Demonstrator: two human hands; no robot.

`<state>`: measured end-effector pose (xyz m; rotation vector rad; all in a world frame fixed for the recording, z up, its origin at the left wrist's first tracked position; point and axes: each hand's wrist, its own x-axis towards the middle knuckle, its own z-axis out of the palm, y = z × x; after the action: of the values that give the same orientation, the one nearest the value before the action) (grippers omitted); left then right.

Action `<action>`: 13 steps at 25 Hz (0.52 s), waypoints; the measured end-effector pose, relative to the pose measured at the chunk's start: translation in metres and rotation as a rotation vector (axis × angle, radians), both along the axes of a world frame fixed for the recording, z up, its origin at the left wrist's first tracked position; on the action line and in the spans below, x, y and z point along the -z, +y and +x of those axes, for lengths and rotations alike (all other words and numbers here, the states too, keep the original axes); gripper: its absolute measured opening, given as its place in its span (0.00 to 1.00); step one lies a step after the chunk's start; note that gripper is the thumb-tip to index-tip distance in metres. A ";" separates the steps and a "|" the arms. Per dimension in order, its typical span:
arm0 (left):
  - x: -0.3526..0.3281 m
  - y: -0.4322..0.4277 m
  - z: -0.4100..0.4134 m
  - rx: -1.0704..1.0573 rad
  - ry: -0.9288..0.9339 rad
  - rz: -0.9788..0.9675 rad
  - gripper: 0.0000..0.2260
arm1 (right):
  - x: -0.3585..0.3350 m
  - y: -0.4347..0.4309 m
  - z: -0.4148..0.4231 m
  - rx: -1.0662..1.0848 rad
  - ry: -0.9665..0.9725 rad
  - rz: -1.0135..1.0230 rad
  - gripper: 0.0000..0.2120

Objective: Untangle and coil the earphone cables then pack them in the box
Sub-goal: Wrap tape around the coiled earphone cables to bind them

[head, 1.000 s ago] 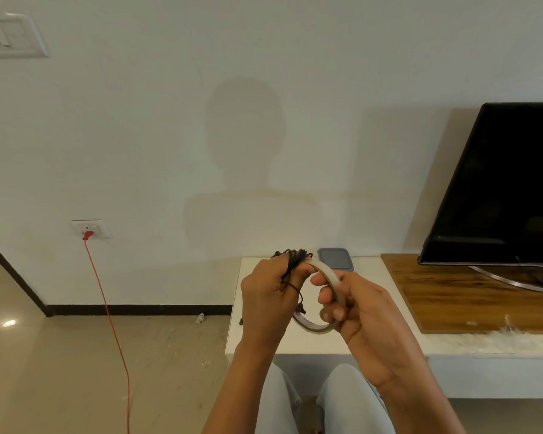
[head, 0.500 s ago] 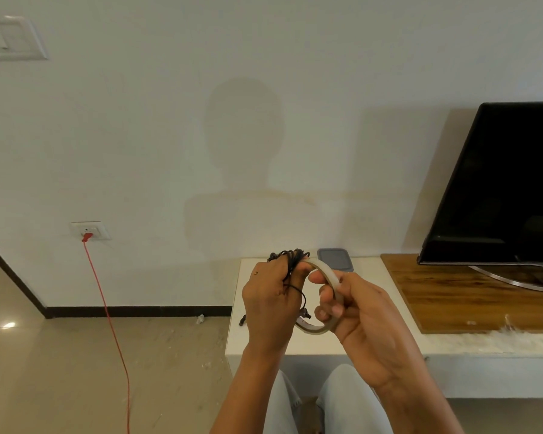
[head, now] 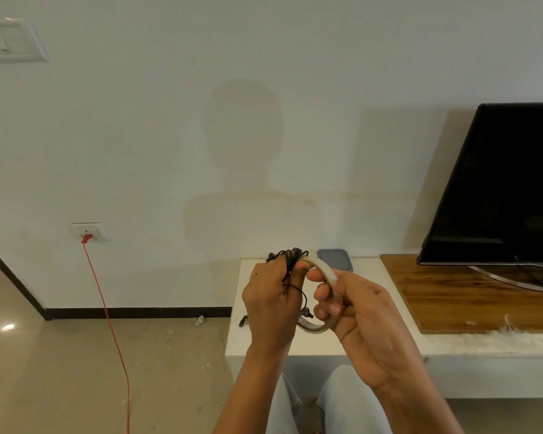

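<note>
left hand (head: 273, 303) grip closed around bundled black earphone cables (head: 290, 257), right hand (head: 369, 321) grip pinching tape roll (head: 323, 267)

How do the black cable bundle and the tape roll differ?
The black earphone cable bundle is dark, thin-stranded and bunched, in the left hand. The pale beige tape roll is one smooth open ring, in the right hand. Both are held above the white table.

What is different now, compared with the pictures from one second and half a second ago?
Nothing visibly moved. The left hand still grips the black cable bundle, and the right hand still holds the tape roll close beside it. Nothing was picked up or let go.
</note>
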<state>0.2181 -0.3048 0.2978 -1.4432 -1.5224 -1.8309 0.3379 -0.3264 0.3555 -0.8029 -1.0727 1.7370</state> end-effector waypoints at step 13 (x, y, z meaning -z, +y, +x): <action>0.001 -0.004 0.010 0.064 -0.275 -0.101 0.29 | 0.000 -0.007 -0.002 0.021 -0.017 0.044 0.17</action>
<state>0.2281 -0.3088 0.2965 -1.3413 -1.7380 -2.0884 0.3354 -0.3330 0.3557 -0.8001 -1.1063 1.6863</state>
